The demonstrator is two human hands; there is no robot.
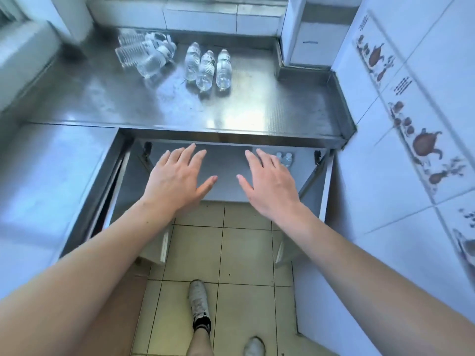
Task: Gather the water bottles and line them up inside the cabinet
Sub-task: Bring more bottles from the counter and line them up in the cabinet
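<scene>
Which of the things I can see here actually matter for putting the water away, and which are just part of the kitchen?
Part of the job:
three bottles side by side
heap of bottles
bottles already in the cabinet
open cabinet
left hand, empty
right hand, empty

Just there:
steel counter
teapot wall tiles
floor tiles

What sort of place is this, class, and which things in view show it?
Probably a kitchen: a steel counter holding water bottles, an open cabinet beneath it, and tiled walls with teapot pictures.
</scene>
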